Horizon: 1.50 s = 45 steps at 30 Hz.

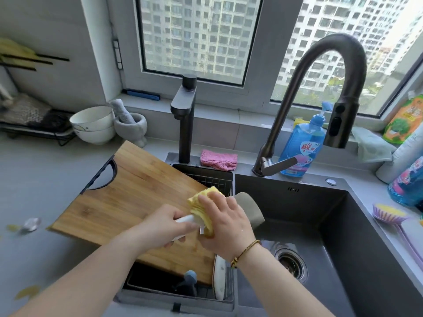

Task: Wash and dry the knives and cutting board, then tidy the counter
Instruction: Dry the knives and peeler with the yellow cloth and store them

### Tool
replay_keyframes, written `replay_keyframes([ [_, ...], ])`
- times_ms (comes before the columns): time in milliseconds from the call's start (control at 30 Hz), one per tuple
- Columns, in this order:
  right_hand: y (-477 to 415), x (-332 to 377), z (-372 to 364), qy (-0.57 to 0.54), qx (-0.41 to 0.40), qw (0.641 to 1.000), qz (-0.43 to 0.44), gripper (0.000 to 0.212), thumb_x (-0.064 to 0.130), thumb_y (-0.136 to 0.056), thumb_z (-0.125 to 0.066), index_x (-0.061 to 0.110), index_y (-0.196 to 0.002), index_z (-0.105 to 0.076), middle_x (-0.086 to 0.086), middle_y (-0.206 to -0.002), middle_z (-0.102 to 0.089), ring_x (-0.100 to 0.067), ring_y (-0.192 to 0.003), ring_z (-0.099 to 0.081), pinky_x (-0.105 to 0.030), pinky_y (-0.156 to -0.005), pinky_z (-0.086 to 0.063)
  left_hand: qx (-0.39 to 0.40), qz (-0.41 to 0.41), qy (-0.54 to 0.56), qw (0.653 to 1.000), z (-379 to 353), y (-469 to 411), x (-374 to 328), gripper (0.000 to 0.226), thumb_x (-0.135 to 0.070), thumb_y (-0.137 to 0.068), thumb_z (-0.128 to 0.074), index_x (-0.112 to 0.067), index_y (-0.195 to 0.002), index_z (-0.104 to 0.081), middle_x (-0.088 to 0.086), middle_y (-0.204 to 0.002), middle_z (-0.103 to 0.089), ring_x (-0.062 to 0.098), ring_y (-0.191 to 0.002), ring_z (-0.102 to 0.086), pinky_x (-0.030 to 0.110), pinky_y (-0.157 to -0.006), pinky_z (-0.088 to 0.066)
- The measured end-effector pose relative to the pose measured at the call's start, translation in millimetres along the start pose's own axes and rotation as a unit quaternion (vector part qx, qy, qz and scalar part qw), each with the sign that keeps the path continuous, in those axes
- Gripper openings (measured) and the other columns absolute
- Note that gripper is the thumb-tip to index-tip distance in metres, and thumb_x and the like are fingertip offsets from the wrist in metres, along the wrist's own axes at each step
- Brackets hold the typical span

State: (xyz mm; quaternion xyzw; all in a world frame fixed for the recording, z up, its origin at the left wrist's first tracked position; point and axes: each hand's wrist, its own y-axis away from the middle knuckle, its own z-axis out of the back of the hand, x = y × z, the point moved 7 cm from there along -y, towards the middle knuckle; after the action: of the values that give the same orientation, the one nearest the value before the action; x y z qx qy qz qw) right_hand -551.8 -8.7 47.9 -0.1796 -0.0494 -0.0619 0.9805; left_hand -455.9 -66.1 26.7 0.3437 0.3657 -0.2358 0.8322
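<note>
Step in hand: I judge I am scrubbing the knife (pixel 248 210) over the sink (pixel 320 197), with rinsing and drying yet to do.
Left hand (pixel 164 227): fingers curled firmly round the knife's white handle, holding the blade out above the basin.
Right hand (pixel 226 225): fingers folded over the yellow sponge cloth (pixel 202 205), pressing it on the blade next to the handle.
Doing it well: I would keep the edge turned away from my palm, wipe from the handle outward to the tip, and not loosen the handle grip, since a wet handle may slip.
Cutting board (pixel 128 197): lies half on the counter (pixel 34 179), half across the wire drainer basket (pixel 212 178) left of the basin, just under my left hand. It looks dry, so probably unwashed.
Materials: blade broad, matt grey, round-cornered; cloth layered and soft; board is banded bamboo with a dark arched handle cut-out; sink dark, matt, square-walled.
</note>
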Motion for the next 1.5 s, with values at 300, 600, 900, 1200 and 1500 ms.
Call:
replay_keyframes([
  [300,-39,67,43,0.007,-0.090,0.985,0.146,0.053,0.039,-0.027,-0.086,0.024,-0.074,-0.067,0.006,-0.069,-0.062,-0.017,-0.055,-0.056,-0.018,-0.043,-0.040,-0.101,-0.053,0.035,0.993,54,74,-19,0.013,-0.025,-0.090,-0.053,-0.023,-0.099,-0.062,-0.003,-0.071,-0.061,0.006,-0.042,-0.044,0.017,-0.042,-0.037],
  [600,-59,126,88,-0.127,-0.163,0.953,0.223,0.023,0.042,-0.060,-0.047,0.029,-0.078,-0.051,0.013,-0.068,-0.057,-0.011,-0.059,-0.058,-0.010,-0.047,-0.035,-0.262,-0.228,0.129,0.929,100,145,-32,0.041,-0.024,-0.056,-0.072,-0.038,-0.093,-0.061,-0.022,-0.084,-0.070,-0.009,-0.075,-0.063,0.005,-0.065,-0.045],
  [900,-73,215,80,-0.217,-0.062,0.937,0.267,0.035,0.029,-0.076,-0.061,0.024,-0.111,-0.059,0.002,-0.096,-0.059,-0.018,-0.092,-0.055,-0.029,-0.075,-0.047,-0.439,-0.294,-0.014,0.849,153,195,-4,0.046,-0.075,-0.049,-0.062,-0.056,-0.090,-0.056,-0.037,-0.110,-0.046,-0.015,-0.107,-0.041,-0.003,-0.083,-0.032],
  [1200,-75,368,68,-0.372,0.019,0.885,0.280,0.036,0.030,-0.071,-0.067,0.022,-0.105,-0.059,0.013,-0.083,-0.047,-0.011,-0.082,-0.047,-0.025,-0.070,-0.040,-0.539,-0.270,0.035,0.797,237,288,85,0.038,-0.066,-0.055,-0.066,-0.043,-0.085,-0.061,-0.034,-0.093,-0.064,-0.008,-0.095,-0.059,0.007,-0.081,-0.044],
  [1500,-53,517,48,-0.441,0.114,0.822,0.341,0.028,0.030,-0.072,-0.072,0.025,-0.097,-0.058,0.009,-0.088,-0.056,-0.011,-0.083,-0.054,-0.026,-0.074,-0.047,-0.685,-0.209,0.082,0.693,288,398,189,0.041,-0.062,-0.049,-0.065,-0.033,-0.077,-0.058,-0.016,-0.080,-0.069,-0.004,-0.079,-0.064,0.011,-0.071,-0.049],
])
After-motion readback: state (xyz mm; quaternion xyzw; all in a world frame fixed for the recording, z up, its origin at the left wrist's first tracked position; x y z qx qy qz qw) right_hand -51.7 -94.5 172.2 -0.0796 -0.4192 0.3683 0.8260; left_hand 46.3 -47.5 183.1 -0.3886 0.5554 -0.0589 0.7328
